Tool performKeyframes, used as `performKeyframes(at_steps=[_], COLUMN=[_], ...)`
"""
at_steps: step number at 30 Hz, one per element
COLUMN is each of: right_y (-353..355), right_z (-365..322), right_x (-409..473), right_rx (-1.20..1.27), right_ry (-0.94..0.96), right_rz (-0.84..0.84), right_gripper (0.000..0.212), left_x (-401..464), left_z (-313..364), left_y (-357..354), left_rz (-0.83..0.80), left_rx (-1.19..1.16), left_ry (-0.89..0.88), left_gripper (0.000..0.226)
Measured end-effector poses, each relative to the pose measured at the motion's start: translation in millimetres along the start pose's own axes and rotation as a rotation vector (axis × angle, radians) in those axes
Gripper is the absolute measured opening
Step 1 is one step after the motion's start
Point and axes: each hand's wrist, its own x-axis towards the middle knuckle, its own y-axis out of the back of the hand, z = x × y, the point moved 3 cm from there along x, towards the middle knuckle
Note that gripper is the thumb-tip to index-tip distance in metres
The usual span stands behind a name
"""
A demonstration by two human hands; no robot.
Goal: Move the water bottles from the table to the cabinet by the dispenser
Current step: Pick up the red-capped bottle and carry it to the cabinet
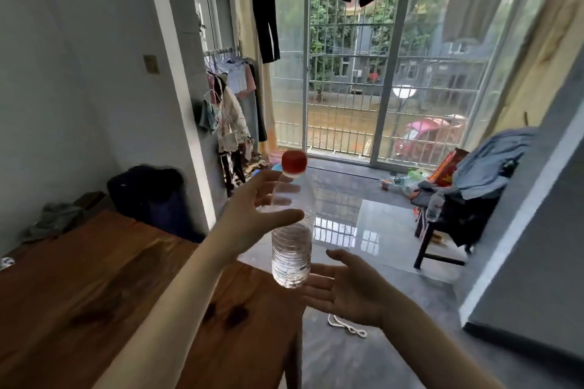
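A clear plastic water bottle [292, 249] with a red cap stands upright in the air over the far corner of the wooden table [94, 278]. It is partly filled with water. My left hand [252, 208] grips its upper body, thumb in front and fingers behind. Just below and to the right, my right hand [344, 287] is spread palm up, its fingertips close to the bottle's base; whether they touch it I cannot tell. A second clear bottle [434, 207] rests among clothes on the chair at the right.
A dark chair [442, 249] piled with clothes stands on the right. A dark bag [148, 193] sits beyond the table by the wall. A white cord [346, 327] lies on the glossy floor. Barred glass doors [347, 73] are ahead, with a clothes rack on their left.
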Motion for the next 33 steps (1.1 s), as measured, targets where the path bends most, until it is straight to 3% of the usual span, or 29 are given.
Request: performKeyframes(at_steps=[6, 14, 17, 25, 33], right_y=[31, 76, 93, 157, 197], right_z=[45, 118, 131, 173, 242], right_x=[-67, -163, -211, -364, -509], right_rx=[0.117, 0.306, 0.372, 0.487, 0.599], right_ry=[0.095, 0.201, 0.294, 0.521, 0.714], right_rz=[0.155, 0.339, 0.404, 0.594, 0.814], right_gripper=[0.053, 0.061, 0.067, 0.055, 0.051], left_x=[-31, -79, -93, -149, -231], left_z=[10, 40, 71, 172, 253], left_y=[-52, -145, -187, -332, -472], left_rz=[-0.152, -0.410, -0.502, -0.784, -1.056], left_rx=[-0.117, -0.182, -0.212, -0.323, -0.524], left_ry=[-0.032, -0.085, -0.143, -0.308, -0.315], left_gripper=[0.063, 0.056, 0.060, 0.060, 0.067])
